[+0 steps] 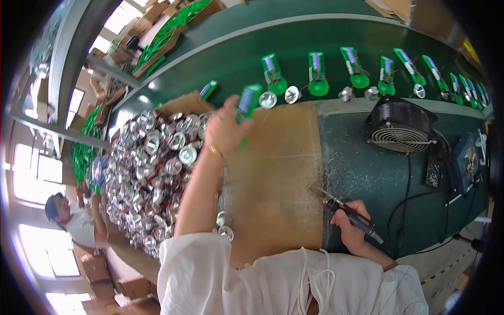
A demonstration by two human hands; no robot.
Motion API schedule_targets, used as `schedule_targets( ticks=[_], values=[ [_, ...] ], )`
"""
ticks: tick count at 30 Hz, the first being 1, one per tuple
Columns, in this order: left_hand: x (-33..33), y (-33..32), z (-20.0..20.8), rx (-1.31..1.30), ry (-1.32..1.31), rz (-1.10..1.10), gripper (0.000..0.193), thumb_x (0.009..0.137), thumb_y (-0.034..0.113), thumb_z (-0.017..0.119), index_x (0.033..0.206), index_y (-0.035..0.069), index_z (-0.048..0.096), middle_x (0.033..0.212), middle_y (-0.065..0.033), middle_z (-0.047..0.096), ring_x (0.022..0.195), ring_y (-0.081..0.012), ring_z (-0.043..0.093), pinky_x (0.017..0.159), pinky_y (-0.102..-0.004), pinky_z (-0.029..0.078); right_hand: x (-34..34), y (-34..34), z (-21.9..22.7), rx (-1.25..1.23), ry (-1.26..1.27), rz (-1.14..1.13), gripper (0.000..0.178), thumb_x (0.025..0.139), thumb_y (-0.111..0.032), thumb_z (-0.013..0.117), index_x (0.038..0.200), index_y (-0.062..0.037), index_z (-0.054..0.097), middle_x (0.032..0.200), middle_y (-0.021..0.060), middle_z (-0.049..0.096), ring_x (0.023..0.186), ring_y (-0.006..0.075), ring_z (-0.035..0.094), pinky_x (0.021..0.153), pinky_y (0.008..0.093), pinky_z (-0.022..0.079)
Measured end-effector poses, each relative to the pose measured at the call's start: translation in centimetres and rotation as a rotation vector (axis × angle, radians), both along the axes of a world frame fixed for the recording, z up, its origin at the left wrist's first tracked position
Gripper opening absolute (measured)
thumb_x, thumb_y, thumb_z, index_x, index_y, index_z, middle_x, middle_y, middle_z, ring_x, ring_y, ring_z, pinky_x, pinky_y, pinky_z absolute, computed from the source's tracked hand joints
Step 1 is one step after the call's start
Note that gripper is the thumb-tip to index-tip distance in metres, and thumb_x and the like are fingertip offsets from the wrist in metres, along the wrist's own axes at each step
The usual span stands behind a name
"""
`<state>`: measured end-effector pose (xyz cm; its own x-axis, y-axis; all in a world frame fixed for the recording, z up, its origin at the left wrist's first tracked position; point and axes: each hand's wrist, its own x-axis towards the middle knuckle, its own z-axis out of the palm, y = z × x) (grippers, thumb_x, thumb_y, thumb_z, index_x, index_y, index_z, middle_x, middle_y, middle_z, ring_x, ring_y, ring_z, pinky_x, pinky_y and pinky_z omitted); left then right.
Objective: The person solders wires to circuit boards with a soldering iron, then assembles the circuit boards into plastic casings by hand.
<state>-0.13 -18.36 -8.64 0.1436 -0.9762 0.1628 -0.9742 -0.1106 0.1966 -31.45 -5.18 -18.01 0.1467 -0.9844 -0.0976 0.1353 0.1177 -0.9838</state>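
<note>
My left hand (224, 128) is raised over the far left of the work area, its fingers closed round a green plastic housing (251, 97) with a bluish-purple cell inside. Its outline is slightly blurred. Close to that hand lies a heap of silvery reflector lamp heads (152, 173) in a cardboard box. At the right, my right hand (353, 221) grips a soldering iron (367, 229) by its dark handle; the tip points far left above the edge of a brown board (278, 178). Two loose lamp heads (224, 232) rest beside my left sleeve.
Along the green conveyor belt (220, 63) stand several green housings (317, 73) with wired lamp heads. A black fan (401, 126) and a blue soldering station (466, 163) occupy the right side, with cables running nearby. Another person (79, 220) works at far left beside green parts.
</note>
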Motion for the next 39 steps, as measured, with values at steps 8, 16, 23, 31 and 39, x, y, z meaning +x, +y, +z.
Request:
schedule_targets(
  ticks=[8, 16, 23, 31, 39],
  values=[
    [-10.0, 15.8, -3.5, -0.114, 0.196, 0.067, 0.069, 0.068, 0.038, 0.068, 0.124, 0.01, 0.039, 0.092, -0.0146, 0.055, 0.072, -0.0321, 0.06, 0.059, -0.0405, 0.05, 0.8, -0.4, 0.3, -0.068, -0.04, -0.027, 0.014, 0.083, -0.01, 0.057, 0.085, -0.0009, 0.047, 0.065, 0.0062, 0.054, 0.054, 0.011, 0.055, 0.051, 0.0228, 0.044],
    [-0.6, 15.7, -2.4, -0.359, -0.263, 0.328, 0.015, 0.066, 0.02, 0.068, 0.078, 0.01, 0.065, 0.092, -0.0047, 0.053, 0.092, -0.0265, 0.048, 0.082, -0.039, 0.034, 0.7, 0.7, 0.2, -0.081, -0.077, -0.063, 0.014, 0.082, -0.009, 0.058, 0.084, -0.0009, 0.047, 0.064, 0.0056, 0.053, 0.053, 0.0104, 0.053, 0.05, 0.0223, 0.043],
    [-3.2, 17.2, 1.3, -0.186, 0.545, 0.269, 0.011, 0.074, 0.013, 0.065, 0.073, 0.002, 0.065, 0.067, -0.0088, 0.063, 0.053, -0.0186, 0.057, 0.057, -0.0269, 0.045, -0.1, 1.4, 1.0, -0.137, -0.084, -0.047, 0.014, 0.082, -0.009, 0.059, 0.084, -0.0004, 0.048, 0.065, 0.0071, 0.055, 0.053, 0.0106, 0.054, 0.049, 0.0221, 0.044],
    [-8.1, 19.7, -3.5, 0.06, 0.864, 0.275, 0.015, 0.071, 0.012, 0.072, 0.077, 0.001, 0.063, 0.07, -0.0098, 0.065, 0.058, -0.0124, 0.06, 0.054, -0.0232, 0.047, 0.9, 3.0, 2.1, -0.161, 0.047, 0.169, 0.017, 0.081, -0.011, 0.061, 0.085, 0.0005, 0.048, 0.067, 0.0081, 0.061, 0.06, 0.0102, 0.058, 0.053, 0.0241, 0.047],
    [-8.0, 20.0, -5.2, -0.023, 0.833, 0.121, 0.012, 0.075, 0.012, 0.067, 0.08, 0.001, 0.066, 0.072, -0.008, 0.063, 0.059, -0.0139, 0.057, 0.055, -0.0245, 0.044, 0.9, 3.2, 2.3, -0.133, 0.037, 0.177, 0.018, 0.081, -0.011, 0.061, 0.085, 0.0003, 0.048, 0.067, 0.0078, 0.06, 0.059, 0.0102, 0.058, 0.053, 0.0239, 0.047]
  ],
)
